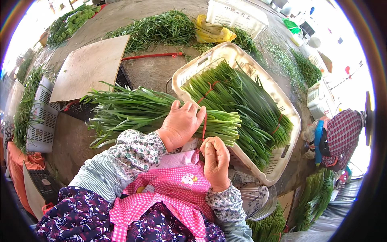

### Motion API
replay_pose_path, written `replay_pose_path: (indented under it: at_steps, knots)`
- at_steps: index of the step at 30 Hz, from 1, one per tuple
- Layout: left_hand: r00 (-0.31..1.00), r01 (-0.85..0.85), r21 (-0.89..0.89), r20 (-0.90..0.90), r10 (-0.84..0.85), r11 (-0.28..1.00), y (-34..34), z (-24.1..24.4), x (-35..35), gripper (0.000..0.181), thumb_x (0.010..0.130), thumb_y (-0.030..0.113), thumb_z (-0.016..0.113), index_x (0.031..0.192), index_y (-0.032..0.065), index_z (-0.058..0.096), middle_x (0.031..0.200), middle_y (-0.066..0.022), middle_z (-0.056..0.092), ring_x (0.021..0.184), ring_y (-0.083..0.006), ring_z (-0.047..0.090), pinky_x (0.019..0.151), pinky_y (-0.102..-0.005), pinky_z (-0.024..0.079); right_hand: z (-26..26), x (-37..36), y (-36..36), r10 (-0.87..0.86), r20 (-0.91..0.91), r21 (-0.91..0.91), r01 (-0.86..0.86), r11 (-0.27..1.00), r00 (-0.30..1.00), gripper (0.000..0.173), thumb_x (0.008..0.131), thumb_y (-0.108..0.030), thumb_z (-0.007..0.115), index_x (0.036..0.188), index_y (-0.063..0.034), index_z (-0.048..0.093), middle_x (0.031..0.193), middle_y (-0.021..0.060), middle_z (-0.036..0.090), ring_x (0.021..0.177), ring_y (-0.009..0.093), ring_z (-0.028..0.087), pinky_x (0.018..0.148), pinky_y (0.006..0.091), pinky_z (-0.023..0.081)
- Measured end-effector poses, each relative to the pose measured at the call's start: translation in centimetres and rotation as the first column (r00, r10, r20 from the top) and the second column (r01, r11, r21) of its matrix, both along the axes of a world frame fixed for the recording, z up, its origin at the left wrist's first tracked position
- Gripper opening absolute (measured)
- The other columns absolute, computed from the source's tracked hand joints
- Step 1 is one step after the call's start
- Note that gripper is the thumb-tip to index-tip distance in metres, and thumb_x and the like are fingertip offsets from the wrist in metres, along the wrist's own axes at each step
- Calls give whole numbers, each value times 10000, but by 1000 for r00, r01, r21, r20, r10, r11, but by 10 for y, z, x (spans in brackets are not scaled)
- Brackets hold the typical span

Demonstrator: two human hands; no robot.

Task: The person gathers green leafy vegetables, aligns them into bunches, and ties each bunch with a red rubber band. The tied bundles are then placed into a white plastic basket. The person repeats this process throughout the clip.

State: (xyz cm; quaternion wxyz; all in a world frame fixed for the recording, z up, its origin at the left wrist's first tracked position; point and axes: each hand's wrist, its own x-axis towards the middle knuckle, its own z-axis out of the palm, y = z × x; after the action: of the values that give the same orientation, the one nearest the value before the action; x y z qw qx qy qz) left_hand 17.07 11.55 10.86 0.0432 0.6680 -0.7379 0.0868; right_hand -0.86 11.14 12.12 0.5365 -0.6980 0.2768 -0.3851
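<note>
My left hand [180, 125] lies over a bundle of garlic chives [133, 112] and grips it near its cut stem end. The leaves spread out to the left, and the pale stems point right. Around the stems runs a thin red tie [205, 125]. Its lower end leads to my right hand [216, 158], whose fingers are pinched together on it. Beyond and to the right stands a cream plastic crate [294, 127] with tied chive bundles [235, 106] in it. The stems of the held bundle overlap the crate's near rim. My left palm and the bundle's underside are hidden.
A wooden board [90, 68] rests on a black crate at the left. Loose greens [160, 30], a yellow plastic bag [211, 31] and a white crate [237, 15] stand beyond. A person in a checked top [343, 139] bends at the right. More chive bundles [269, 224] lie at lower right.
</note>
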Motion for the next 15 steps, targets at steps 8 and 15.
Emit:
replay_pose_path:
  at_steps: [8,15]
  knots:
    - [1000,8,-98,-14,-9,995,1,-14,-8,496,890,193,571,1371,74,547,1152,-63,611,1117,-207,559,968,-482,397,16,8,-5,-6,-5,89,6,996,1000,232,1048,-65,460,816,-61,444,735,14,505,616,55,385,545,221,340]
    - [999,18,-149,29,-14,989,10,-14,-8,496,901,222,565,1375,82,530,1199,-78,598,1144,-219,540,1008,-525,374,40,20,-16,-62,223,405,-35,914,973,239,1051,-81,464,814,-49,475,715,4,502,606,52,403,542,215,352]
